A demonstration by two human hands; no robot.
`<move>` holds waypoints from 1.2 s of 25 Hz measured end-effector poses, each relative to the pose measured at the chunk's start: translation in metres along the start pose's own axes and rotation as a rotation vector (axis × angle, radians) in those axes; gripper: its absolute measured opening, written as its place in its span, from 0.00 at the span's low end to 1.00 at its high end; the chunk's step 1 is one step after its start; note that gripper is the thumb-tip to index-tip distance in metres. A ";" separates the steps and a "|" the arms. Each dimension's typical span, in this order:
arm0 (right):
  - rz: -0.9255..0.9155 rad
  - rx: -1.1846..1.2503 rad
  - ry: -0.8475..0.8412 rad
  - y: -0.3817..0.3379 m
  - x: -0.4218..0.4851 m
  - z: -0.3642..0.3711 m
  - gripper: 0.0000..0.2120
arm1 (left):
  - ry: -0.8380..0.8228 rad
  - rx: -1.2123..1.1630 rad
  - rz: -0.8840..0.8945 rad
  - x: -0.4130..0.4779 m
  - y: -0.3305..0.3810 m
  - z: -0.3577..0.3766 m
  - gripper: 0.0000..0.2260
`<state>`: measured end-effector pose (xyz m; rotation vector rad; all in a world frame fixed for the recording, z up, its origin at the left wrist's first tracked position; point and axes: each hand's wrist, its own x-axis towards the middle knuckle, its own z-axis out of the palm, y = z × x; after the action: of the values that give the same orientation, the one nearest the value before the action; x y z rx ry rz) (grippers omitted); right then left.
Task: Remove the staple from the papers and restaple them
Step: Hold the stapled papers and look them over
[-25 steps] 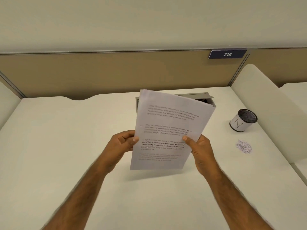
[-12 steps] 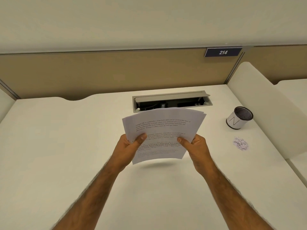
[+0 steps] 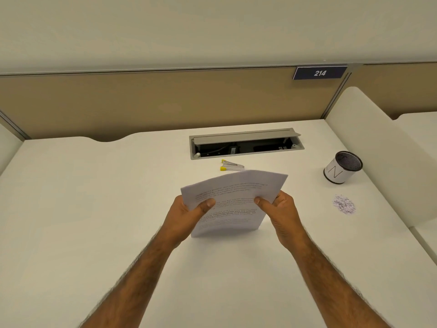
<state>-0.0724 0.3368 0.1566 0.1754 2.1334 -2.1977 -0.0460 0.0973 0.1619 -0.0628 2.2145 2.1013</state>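
Left hand: my left hand (image 3: 186, 215) grips the papers' left edge, thumb on top.
Right hand: my right hand (image 3: 280, 213) pinches their right edge.
Papers: the papers (image 3: 233, 200) held above the desk (image 3: 94, 221), tilted away.
Stapler: the stapler (image 3: 232, 165) lies just beyond them, before the cable tray (image 3: 246, 143).

Both bare forearms slanted inward from the bottom of the view, the left forearm (image 3: 142, 268) from the lower left and the right forearm (image 3: 331, 275) from the lower right. The left hand (image 3: 186, 216) gripped the left edge of the papers (image 3: 236, 192), the left thumb (image 3: 207, 204) pressed across the printed face and the fingers hidden behind the sheets. The right hand (image 3: 282, 214) gripped the right edge likewise, the right thumb (image 3: 261, 201) on top. The hands were level, apart, thumbs pointing toward one another.
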 end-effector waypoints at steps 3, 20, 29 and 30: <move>-0.010 -0.018 0.015 -0.002 0.000 0.002 0.14 | 0.019 -0.007 0.003 0.001 0.001 0.003 0.13; -0.001 -0.032 0.003 0.001 -0.003 0.002 0.13 | 0.101 -0.051 -0.038 -0.010 -0.003 0.006 0.14; 0.096 0.088 -0.046 0.002 0.004 -0.034 0.05 | 0.211 -0.387 0.201 -0.004 0.051 -0.010 0.14; 0.136 0.176 -0.055 0.003 0.004 -0.038 0.07 | 0.220 -0.434 0.234 -0.001 0.055 -0.012 0.16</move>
<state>-0.0744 0.3749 0.1524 0.2596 1.8409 -2.2814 -0.0500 0.0879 0.2169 -0.0690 1.9013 2.7974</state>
